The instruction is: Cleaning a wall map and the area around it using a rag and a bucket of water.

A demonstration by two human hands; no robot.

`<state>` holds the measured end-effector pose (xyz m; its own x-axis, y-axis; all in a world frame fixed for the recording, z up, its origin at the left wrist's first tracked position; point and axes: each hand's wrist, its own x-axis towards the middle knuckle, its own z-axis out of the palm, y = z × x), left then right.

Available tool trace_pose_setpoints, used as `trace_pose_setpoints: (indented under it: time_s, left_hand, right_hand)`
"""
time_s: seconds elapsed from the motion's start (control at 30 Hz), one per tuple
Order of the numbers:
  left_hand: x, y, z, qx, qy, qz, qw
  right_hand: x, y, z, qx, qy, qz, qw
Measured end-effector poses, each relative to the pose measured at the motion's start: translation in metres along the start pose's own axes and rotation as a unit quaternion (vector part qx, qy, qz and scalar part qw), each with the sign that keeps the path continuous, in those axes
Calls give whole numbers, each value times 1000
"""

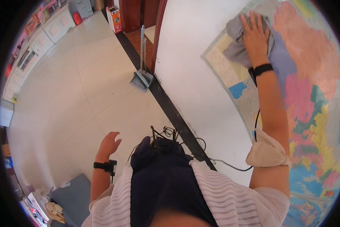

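My right hand lies flat with spread fingers on a grey cloth, pressing it against a large colourful wall map. The cloth is bunched under the palm and fingers near the map's upper left corner, over part of a pale printed panel. Some of the map is hidden by the cloth and my right arm. My left hand hangs beside my body above the tiled floor, its fingers loosely bent and holding nothing.
A long-handled dustpan stands by the doorway, at the dark floor border. Close by is an orange and white carton. White cabinets line the far left. A grey padded surface lies lower left. Black cables hang around me.
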<state>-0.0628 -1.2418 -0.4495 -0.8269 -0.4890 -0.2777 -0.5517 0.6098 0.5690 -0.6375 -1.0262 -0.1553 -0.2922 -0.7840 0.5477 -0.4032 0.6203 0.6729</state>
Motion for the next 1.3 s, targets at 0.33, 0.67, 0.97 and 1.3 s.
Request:
trace_pose_setpoints:
  time_s: [0.33, 0.67, 0.97, 1.3]
  left_hand:
    - [-52, -42, 47, -1, 8, -46, 999]
    - [-7, -25, 46, 28, -52, -4, 998]
    - [55, 45, 34, 53, -90, 152, 983]
    - [44, 100, 36, 118, -197, 207, 951]
  right_hand:
    - [-176, -79, 51, 134, -194, -149, 960]
    - [-337, 48, -73, 19, -349, 62, 935]
    - [-330, 312, -228, -177, 206, 279, 921]
    - [-424, 60, -114, 161, -245, 272, 917]
